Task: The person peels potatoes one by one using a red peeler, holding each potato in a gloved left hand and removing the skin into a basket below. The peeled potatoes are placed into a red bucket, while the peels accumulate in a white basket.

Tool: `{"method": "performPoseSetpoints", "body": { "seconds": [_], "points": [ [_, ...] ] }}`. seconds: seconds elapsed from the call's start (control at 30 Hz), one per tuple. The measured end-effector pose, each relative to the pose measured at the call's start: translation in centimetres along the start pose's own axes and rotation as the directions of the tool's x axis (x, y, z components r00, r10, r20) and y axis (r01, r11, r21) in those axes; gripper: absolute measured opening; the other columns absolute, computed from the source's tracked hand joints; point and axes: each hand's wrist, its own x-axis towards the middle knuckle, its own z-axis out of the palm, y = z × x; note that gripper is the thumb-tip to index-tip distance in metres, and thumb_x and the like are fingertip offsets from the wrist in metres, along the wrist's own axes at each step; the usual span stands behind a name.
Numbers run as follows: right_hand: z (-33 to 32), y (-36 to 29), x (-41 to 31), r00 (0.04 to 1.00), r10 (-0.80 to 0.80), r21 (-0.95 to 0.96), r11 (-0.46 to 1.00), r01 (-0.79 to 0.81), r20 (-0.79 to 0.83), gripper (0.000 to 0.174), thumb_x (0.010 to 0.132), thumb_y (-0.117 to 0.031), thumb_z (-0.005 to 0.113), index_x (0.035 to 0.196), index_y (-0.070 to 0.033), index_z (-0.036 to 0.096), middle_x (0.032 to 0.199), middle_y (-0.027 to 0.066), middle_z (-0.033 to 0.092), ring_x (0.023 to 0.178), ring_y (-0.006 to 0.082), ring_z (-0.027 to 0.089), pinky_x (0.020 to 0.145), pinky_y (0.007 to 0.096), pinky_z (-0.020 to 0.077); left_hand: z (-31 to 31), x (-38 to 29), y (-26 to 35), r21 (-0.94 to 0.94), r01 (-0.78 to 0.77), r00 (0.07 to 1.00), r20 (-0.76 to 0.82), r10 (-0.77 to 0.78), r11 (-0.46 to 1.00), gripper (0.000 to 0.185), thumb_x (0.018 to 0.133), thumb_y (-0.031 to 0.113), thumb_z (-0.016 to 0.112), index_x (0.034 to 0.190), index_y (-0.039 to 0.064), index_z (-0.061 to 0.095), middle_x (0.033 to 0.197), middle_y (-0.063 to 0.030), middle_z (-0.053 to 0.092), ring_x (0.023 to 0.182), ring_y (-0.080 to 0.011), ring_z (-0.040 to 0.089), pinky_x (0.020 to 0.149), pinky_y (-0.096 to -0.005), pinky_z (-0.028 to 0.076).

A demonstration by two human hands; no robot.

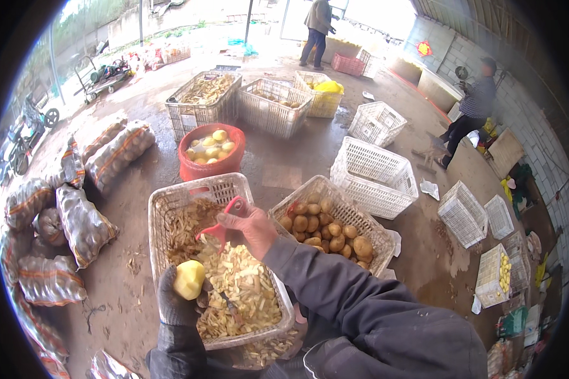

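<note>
My left hand (178, 293), in a dark knit glove, grips a peeled potato (189, 280) over the near left side of a plastic crate (220, 342) heaped with potato peelings (246, 293). Above the same crate, my bare right hand (249, 227) holds a red Y-shaped peeler (216, 230), apart from the potato. To the right, a second crate (384, 241) holds brown unpeeled potatoes (329, 227). Beyond the peelings crate stands a red-lined tub (211, 171) with peeled potatoes (212, 147) in water.
Filled mesh sacks (83, 227) lie on the left. More crates stand ahead, one with peelings (208, 90), and an empty white crate (374, 177) is at the right. One person (316, 33) stands at the back; another person (474, 104) is by the right wall.
</note>
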Motion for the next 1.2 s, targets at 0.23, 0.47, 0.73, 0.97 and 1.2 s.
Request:
{"method": "performPoseSetpoints", "body": {
  "seconds": [0.23, 0.47, 0.73, 0.97, 1.2],
  "points": [
    [0.2, 0.7, 0.4, 0.999, -0.037, -0.032, 0.999, 0.036, -0.021, 0.023, 0.094, -0.028, 0.087, 0.103, -0.014, 0.07, 0.09, 0.0004, 0.076, 0.07, 0.0091, 0.069, 0.057, 0.0259, 0.0517, -0.7, 0.4, 0.0, 0.056, -0.043, 0.999, 0.019, 0.042, 0.997, 0.064, 0.103, 0.065, 0.051, 0.114, 0.005, 0.068, 0.081, -0.0149, 0.072, 0.049, -0.0221, 0.062, 0.04, -0.0306, 0.043],
    [-0.1, 2.5, 0.6, 1.0, 0.01, -0.006, 1.0, -0.01, -0.012, 0.023, 0.094, -0.028, 0.087, 0.102, -0.014, 0.071, 0.088, 0.0002, 0.076, 0.066, 0.0087, 0.068, 0.056, 0.0261, 0.0513, 0.2, 0.5, 0.2, -0.054, -0.086, 0.99, -0.115, 0.079, 0.995, 0.054, 0.103, 0.06, 0.057, 0.117, 0.009, 0.07, 0.082, -0.0119, 0.071, 0.056, -0.0218, 0.065, 0.046, -0.0284, 0.051],
    [1.0, 2.6, -0.6, 0.995, 0.099, -0.043, 0.994, -0.098, 0.027, 0.023, 0.093, -0.025, 0.088, 0.101, -0.012, 0.071, 0.087, 0.0004, 0.075, 0.065, 0.0081, 0.067, 0.053, 0.0239, 0.0497, -0.3, 0.8, 0.4, -0.019, -0.131, 0.987, -0.1, 0.129, 0.991, 0.053, 0.104, 0.058, 0.057, 0.12, 0.009, 0.069, 0.086, -0.0137, 0.072, 0.059, -0.0229, 0.063, 0.046, -0.0298, 0.046],
    [0.8, 1.5, -1.0, 0.995, 0.096, -0.018, 0.995, -0.096, 0.019, 0.02, 0.095, -0.023, 0.086, 0.103, -0.011, 0.071, 0.092, 0.0023, 0.076, 0.075, 0.0119, 0.073, 0.063, 0.0276, 0.059, -0.3, 0.6, 0.5, 0.004, -0.15, 0.985, -0.091, 0.15, 0.989, 0.055, 0.103, 0.057, 0.059, 0.122, 0.006, 0.068, 0.087, -0.0145, 0.071, 0.061, -0.0221, 0.063, 0.049, -0.0303, 0.047],
    [0.9, 2.6, -0.5, 1.0, 0.023, -0.048, 0.999, -0.023, -0.005, 0.018, 0.094, -0.023, 0.086, 0.1, -0.012, 0.072, 0.09, 0.0012, 0.075, 0.07, 0.0102, 0.069, 0.061, 0.0258, 0.0536, -0.8, 0.9, 0.2, -0.005, -0.129, 0.983, -0.129, 0.128, 0.992, 0.056, 0.103, 0.06, 0.059, 0.118, 0.006, 0.068, 0.087, -0.0131, 0.071, 0.062, -0.0218, 0.065, 0.049, -0.0307, 0.049]
  ]
}}
